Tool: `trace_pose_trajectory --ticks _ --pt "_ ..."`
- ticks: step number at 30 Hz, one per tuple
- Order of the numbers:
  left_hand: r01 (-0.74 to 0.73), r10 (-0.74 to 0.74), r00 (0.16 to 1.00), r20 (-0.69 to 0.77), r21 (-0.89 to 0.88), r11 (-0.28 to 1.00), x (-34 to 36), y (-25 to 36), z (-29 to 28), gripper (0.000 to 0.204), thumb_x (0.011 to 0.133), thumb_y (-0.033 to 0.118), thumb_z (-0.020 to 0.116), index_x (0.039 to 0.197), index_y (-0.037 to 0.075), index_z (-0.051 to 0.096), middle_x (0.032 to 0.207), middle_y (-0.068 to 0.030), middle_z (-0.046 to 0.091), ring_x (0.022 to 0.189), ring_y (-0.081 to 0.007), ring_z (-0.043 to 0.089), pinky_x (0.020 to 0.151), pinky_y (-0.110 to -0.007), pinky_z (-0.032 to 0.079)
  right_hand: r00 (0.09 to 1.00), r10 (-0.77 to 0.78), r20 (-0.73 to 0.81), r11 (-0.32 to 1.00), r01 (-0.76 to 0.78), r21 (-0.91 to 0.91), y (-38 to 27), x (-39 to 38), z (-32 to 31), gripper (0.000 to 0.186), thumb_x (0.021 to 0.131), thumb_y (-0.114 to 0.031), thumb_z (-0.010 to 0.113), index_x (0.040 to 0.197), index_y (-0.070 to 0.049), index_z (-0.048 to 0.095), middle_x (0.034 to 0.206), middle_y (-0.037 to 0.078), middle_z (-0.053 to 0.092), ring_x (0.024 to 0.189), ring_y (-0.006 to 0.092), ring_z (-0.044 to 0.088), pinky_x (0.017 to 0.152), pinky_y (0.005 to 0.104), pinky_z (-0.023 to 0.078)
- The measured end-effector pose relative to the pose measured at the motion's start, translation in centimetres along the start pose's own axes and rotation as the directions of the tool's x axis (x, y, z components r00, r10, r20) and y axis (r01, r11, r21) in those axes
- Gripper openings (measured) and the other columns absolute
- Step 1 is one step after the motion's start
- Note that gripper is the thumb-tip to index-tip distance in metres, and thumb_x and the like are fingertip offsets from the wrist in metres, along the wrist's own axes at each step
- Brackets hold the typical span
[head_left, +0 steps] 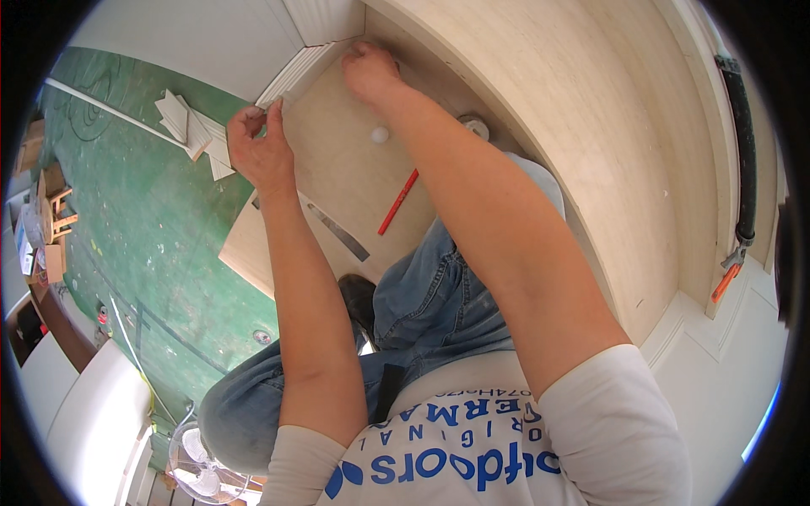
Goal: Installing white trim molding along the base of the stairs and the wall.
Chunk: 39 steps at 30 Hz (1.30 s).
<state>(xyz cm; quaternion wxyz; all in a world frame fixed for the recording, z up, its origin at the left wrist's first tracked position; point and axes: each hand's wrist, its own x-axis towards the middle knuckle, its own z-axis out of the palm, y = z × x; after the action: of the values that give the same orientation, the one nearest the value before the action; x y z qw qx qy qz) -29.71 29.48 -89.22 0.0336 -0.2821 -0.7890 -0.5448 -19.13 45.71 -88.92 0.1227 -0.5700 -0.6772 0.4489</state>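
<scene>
A white grooved moulding strip [295,78] lies along the base of a white panel, above a pale wooden board. My left hand [260,150] is at its near end, thumb and fingers pinched on it. My right hand [371,74] is by the far corner, close to the strip's other end. Its fingers are curled, and what they hold, if anything, is hidden. On the board below my hands are a small white round object [380,135], a red pencil [398,202] and a flat metal strip like a ruler [339,232].
A tall pale wooden panel [574,143] rises at my right. A roll of tape [474,126] stands beside my right forearm. White moulding offcuts [194,131] lie on the green floor [160,219] to the left. A fan [202,464] is at lower left. An orange-tipped clamp [727,282] hangs far right.
</scene>
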Motion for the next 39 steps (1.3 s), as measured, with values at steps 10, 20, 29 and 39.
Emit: trace_pose_trajectory --ticks 10,20,29,39 --pt "0.061 -0.061 0.998 -0.016 -0.03 0.998 -0.5 0.5 0.6 0.029 0.083 0.02 0.088 0.094 0.003 0.067 0.087 -0.006 0.07 0.077 -0.0183 0.069 0.073 -0.032 0.054 1.0 0.004 -0.008 1.0 -0.004 0.019 0.6 0.3 -0.5 0.054 0.097 -0.033 0.057 0.146 -0.01 0.057 0.145 0.02 0.059 0.134 0.037 0.056 0.109 0.0428 0.048" --pt "0.088 -0.092 0.995 -0.033 -0.11 0.99 -0.2 -1.1 0.2 0.021 0.086 0.019 0.086 0.094 0.004 0.073 0.086 -0.0058 0.074 0.076 -0.016 0.07 0.073 -0.03 0.055 1.0 0.003 0.017 0.998 -0.004 0.06 0.0 -0.5 -0.6 0.057 0.097 -0.032 0.057 0.148 -0.006 0.055 0.148 0.019 0.057 0.138 0.035 0.053 0.113 0.0411 0.044" --pt "0.116 -0.119 0.993 -0.004 -0.186 0.976 0.1 -1.0 0.0 0.018 0.087 0.015 0.085 0.094 0.004 0.073 0.087 -0.0045 0.074 0.078 -0.0144 0.069 0.077 -0.029 0.056 0.999 0.007 0.039 0.994 -0.012 0.111 0.1 -0.1 -0.2 0.057 0.098 -0.043 0.057 0.147 -0.014 0.057 0.15 0.023 0.051 0.139 0.0441 0.047 0.117 0.0471 0.04" --pt "0.173 -0.17 0.985 0.029 -0.2 0.965 -0.4 -0.3 0.1 0.025 0.087 0.016 0.085 0.101 0.003 0.069 0.095 -0.0057 0.072 0.081 -0.0141 0.067 0.077 -0.029 0.055 0.999 0.026 0.025 0.998 -0.027 0.05 -0.2 -0.1 -0.5 0.056 0.096 -0.032 0.059 0.146 -0.007 0.057 0.145 0.019 0.059 0.133 0.0349 0.058 0.11 0.0413 0.048"
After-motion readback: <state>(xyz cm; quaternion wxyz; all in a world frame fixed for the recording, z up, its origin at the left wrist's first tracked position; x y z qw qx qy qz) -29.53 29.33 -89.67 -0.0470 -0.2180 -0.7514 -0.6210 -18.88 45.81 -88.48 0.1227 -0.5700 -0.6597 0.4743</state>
